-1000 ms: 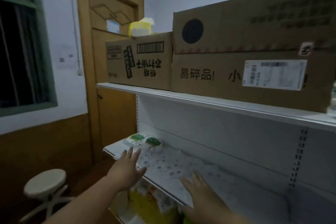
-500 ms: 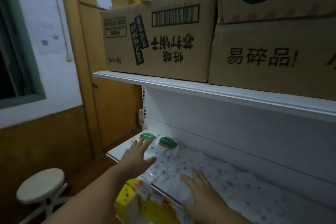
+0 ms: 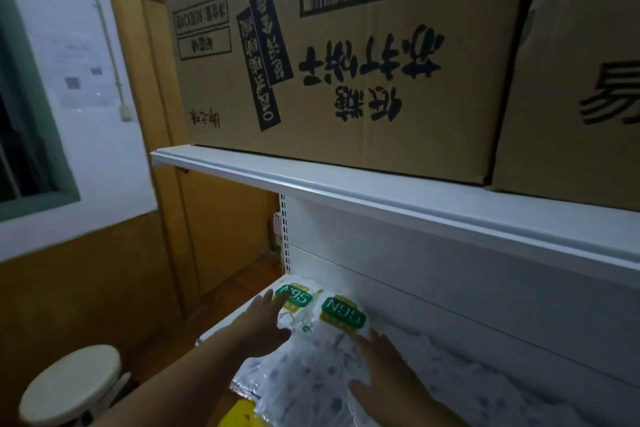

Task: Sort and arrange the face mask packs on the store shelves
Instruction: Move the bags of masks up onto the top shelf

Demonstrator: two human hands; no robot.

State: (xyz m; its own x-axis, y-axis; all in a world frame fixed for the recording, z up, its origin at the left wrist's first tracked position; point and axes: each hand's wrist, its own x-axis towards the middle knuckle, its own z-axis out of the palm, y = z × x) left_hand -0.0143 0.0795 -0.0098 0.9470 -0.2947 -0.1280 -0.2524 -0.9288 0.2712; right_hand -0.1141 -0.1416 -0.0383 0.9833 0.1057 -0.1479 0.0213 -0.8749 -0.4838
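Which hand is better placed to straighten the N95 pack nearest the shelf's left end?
Left, probably. The left hand lies with straight fingers on the far-left green-labelled N95 mask pack. The right hand rests flat on the clear dotted-print packs, just below the neighbouring N95 pack.

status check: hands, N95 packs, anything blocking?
Left hand open, flat on left green-labelled N95 mask pack. Right hand open on the clear plastic packs. No grip. Nothing blocking.
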